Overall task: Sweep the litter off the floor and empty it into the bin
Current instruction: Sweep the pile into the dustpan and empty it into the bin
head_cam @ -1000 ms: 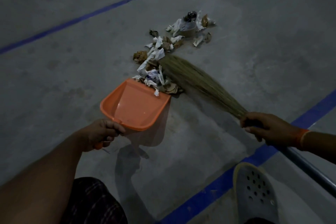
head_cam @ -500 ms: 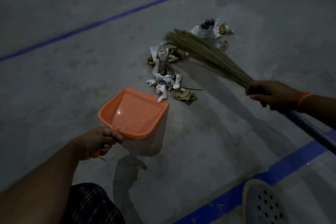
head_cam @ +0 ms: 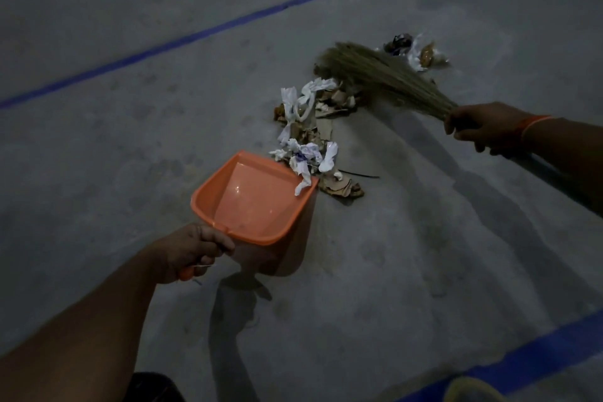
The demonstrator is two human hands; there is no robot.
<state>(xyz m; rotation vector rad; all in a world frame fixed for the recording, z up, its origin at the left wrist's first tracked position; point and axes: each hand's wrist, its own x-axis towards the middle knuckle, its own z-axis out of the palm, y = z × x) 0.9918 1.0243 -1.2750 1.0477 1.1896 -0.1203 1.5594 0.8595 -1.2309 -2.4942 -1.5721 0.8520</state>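
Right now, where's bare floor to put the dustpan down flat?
Bare floor lies left of the orange dustpan up to the far blue line, and between it and the near blue line. Crowded: litter at its mouth, under the broom.

Grey concrete floor (head_cam: 114, 173) is crossed by a blue line (head_cam: 228, 24) — a second blue line (head_cam: 522, 359) is noted lower right.

A: What colours show?
B: An orange plastic dustpan (head_cam: 257, 202), a straw-tan grass broom (head_cam: 381, 75), white paper scraps and brown cardboard bits in the litter (head_cam: 310, 134).
A: And the concrete floor (head_cam: 408, 271)?
B: Grey, crossed by blue painted lines (head_cam: 228, 24) (dim light mutes everything).
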